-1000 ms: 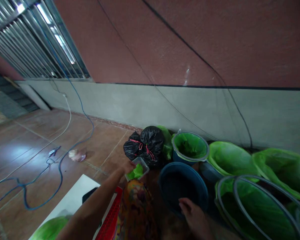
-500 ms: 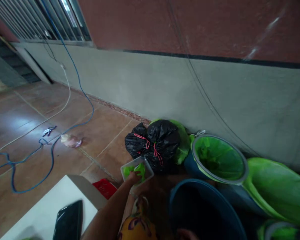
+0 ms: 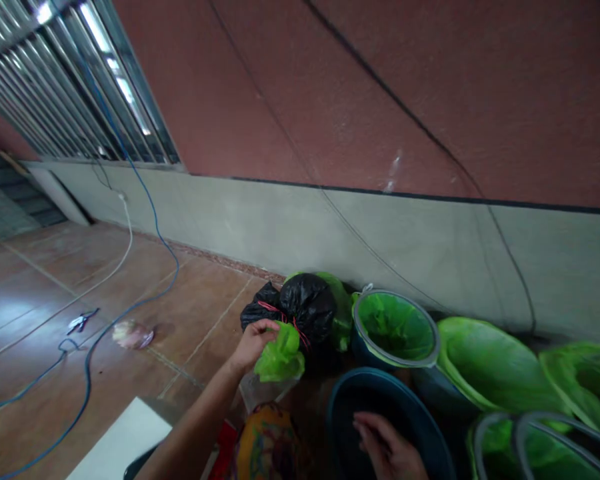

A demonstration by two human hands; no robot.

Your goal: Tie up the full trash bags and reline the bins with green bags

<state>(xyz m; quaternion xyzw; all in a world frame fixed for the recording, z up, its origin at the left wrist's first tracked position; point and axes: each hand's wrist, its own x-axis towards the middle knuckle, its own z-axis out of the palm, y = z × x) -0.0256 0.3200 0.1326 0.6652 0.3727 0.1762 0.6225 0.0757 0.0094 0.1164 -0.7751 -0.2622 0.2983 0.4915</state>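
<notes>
My left hand (image 3: 253, 343) pinches a crumpled green plastic bag (image 3: 283, 353) by its top. The bag hangs over a clear plastic container (image 3: 265, 393), whose inside is partly hidden by the bag. Over the mouth of an unlined blue bin (image 3: 334, 407) is my right hand (image 3: 387, 443), its fingers loosely bent and apart with nothing visible in them. Just past the left hand, black garbage bags (image 3: 307, 300) tied with red strings lean near the wall.
Bins with green liners stand along the wall, among them a grey-rimmed bin (image 3: 435, 327) and a wide one (image 3: 490, 363). A white box (image 3: 125, 443) is at lower left. A blue hose (image 3: 87, 373) and pliers-like tool (image 3: 81, 321) lie on the tiled floor.
My left hand has lifted the green bag out of the clear container. My right hand has come further into view over the blue bin. The camera view has tilted up.
</notes>
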